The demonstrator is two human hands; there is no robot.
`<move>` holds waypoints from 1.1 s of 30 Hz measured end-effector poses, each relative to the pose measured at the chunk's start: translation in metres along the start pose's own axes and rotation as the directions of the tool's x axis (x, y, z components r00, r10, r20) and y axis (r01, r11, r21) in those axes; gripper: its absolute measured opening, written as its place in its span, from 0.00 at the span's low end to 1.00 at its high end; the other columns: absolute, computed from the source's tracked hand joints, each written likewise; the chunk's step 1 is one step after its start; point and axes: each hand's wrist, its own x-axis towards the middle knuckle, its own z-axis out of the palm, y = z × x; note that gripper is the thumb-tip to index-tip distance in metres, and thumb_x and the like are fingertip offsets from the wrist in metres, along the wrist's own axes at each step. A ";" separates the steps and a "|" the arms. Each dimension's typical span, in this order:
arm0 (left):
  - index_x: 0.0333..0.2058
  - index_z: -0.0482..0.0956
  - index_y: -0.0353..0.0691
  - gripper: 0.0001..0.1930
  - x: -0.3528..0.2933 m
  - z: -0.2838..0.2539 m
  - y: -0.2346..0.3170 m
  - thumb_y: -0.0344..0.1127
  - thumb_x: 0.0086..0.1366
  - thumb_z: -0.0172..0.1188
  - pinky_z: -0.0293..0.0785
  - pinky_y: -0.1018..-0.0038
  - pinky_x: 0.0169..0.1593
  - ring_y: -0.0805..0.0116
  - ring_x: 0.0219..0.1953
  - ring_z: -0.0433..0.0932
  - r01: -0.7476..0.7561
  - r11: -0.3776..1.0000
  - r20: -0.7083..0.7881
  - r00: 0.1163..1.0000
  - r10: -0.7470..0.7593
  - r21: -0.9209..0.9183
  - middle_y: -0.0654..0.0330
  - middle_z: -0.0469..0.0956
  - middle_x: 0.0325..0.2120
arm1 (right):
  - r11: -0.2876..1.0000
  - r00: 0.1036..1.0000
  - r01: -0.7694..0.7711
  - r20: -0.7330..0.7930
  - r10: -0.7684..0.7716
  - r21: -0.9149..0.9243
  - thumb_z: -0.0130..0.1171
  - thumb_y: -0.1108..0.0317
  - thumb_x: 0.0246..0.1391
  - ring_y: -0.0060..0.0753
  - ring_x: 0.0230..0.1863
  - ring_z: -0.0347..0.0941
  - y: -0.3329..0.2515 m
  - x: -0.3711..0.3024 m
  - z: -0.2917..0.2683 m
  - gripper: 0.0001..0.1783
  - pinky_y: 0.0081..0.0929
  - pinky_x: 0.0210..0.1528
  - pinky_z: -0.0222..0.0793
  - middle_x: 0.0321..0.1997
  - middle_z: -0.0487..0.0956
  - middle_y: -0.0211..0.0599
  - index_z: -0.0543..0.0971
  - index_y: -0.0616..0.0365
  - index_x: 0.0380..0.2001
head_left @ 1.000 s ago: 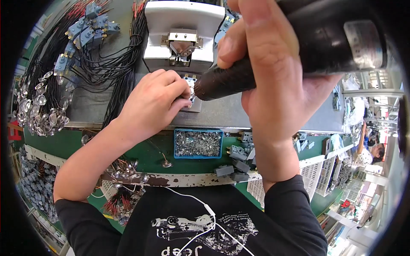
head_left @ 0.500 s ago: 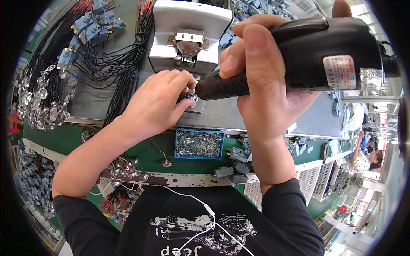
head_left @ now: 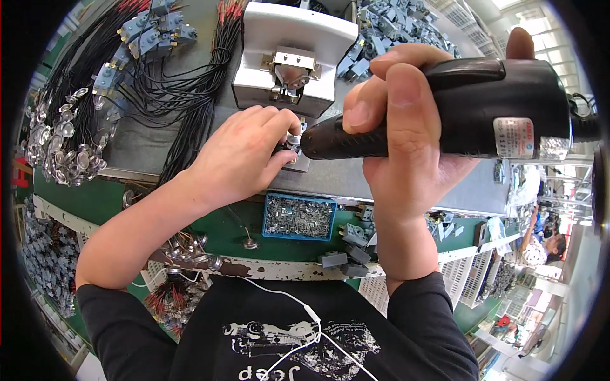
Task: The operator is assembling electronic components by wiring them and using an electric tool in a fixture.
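Note:
My right hand [head_left: 406,140] is wrapped round a black electric screwdriver [head_left: 470,101], which lies nearly level with its nose pointing left. That nose reaches a small grey part with metal on it [head_left: 296,152], on the bench just in front of a white-and-steel machine [head_left: 298,35]. My left hand [head_left: 244,149] pinches at this part from the left, thumb and forefinger closed around it. Fingers and the screwdriver nose hide much of the part, and the bit's tip does not show.
A blue tray [head_left: 264,222] of small metal pieces stands nearer me. Black wires [head_left: 190,101] with grey switches [head_left: 143,35] and round metal discs [head_left: 63,136] lie left. More grey switches [head_left: 394,32] are heaped behind; others [head_left: 352,244] lie right of the tray. A person [head_left: 546,247] sits far right.
The view has shifted slightly, so the machine, bench and both hands appear a little lower and to the right. The hold on the screwdriver and the small part looks the same.

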 end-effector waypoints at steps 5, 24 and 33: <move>0.46 0.73 0.41 0.16 -0.001 0.001 -0.002 0.32 0.61 0.67 0.72 0.59 0.50 0.55 0.43 0.77 -0.007 1.000 -0.014 1.000 0.006 -0.011 0.58 0.76 0.34 | 1.000 1.000 -0.008 0.015 0.008 0.003 0.59 0.76 0.65 0.26 0.23 0.77 -0.001 0.001 -0.002 0.47 0.30 0.28 0.77 0.40 0.81 0.47 0.40 0.50 0.75; 0.48 0.73 0.40 0.18 0.001 0.000 -0.003 0.31 0.62 0.67 0.73 0.59 0.50 0.53 0.43 0.77 0.010 1.000 0.028 1.000 -0.009 -0.023 0.56 0.77 0.35 | 0.995 0.996 -0.037 0.077 0.045 -0.096 0.60 0.78 0.64 0.27 0.22 0.77 0.012 0.002 0.006 0.50 0.27 0.29 0.77 0.41 0.82 0.48 0.39 0.53 0.77; 0.54 0.71 0.37 0.22 -0.001 -0.009 -0.005 0.32 0.63 0.67 0.74 0.58 0.54 0.51 0.48 0.78 0.040 0.998 0.150 0.988 -0.032 -0.049 0.53 0.78 0.38 | 0.941 0.941 -0.337 -0.007 0.337 0.016 0.63 0.77 0.63 0.32 0.32 0.81 0.008 0.005 0.000 0.46 0.29 0.38 0.78 0.44 0.82 0.47 0.47 0.57 0.75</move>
